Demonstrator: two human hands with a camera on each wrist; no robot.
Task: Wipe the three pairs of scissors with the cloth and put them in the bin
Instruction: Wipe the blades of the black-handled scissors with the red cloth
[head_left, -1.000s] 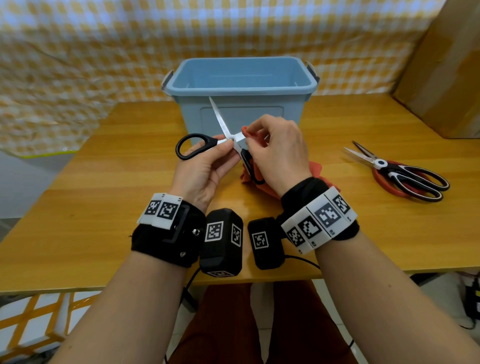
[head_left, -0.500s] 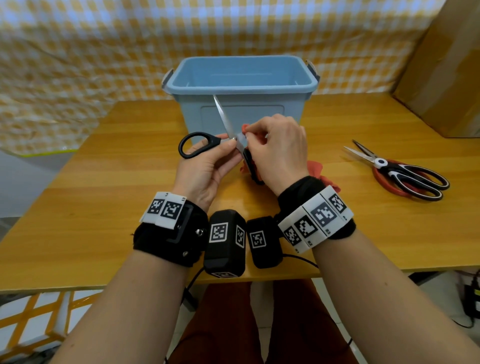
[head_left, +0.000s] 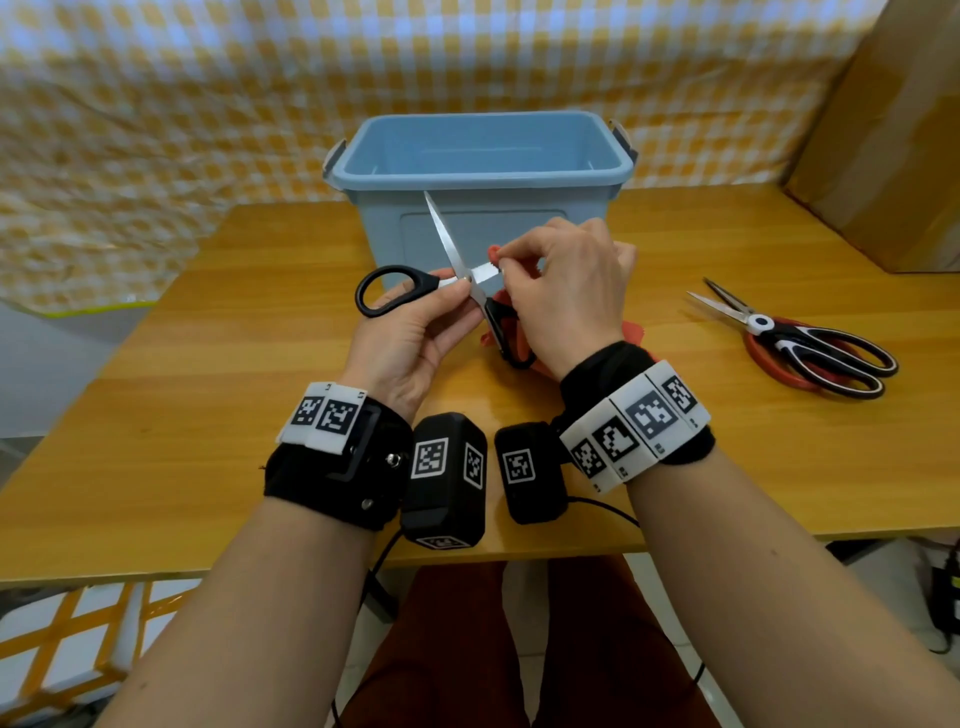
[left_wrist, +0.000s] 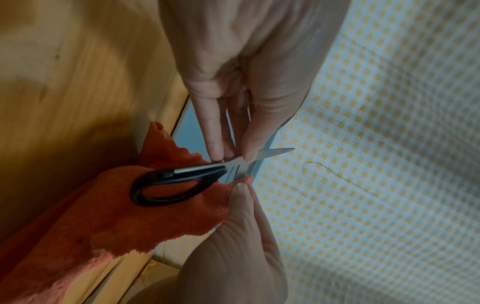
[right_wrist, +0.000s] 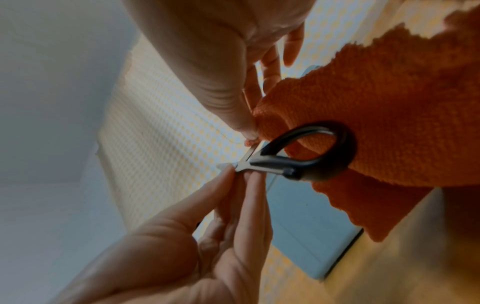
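Note:
Black-handled scissors (head_left: 415, 283) are held spread apart in front of the blue bin (head_left: 483, 179). One blade points up toward the bin. My left hand (head_left: 447, 306) pinches them at the pivot, thumb and fingers on the metal (left_wrist: 233, 160). My right hand (head_left: 511, 260) pinches the orange cloth (head_left: 492, 253) around the other blade close to the pivot. The cloth (left_wrist: 130, 216) hangs down behind the lower handle loop (right_wrist: 324, 162). Two more pairs lie on the table at right: black-and-white scissors (head_left: 810, 353) over red-handled scissors (head_left: 763, 364).
A wooden table (head_left: 208, 415) carries everything. A yellow checked sheet (head_left: 208, 104) hangs behind it. A brown cardboard box (head_left: 893, 130) stands at the back right, beyond the two lying pairs. The bin looks empty inside.
Both hands and the black scissors have drifted slightly right and toward the bin. The right hand's cloth pinch has shifted a little on the blade near the pivot.

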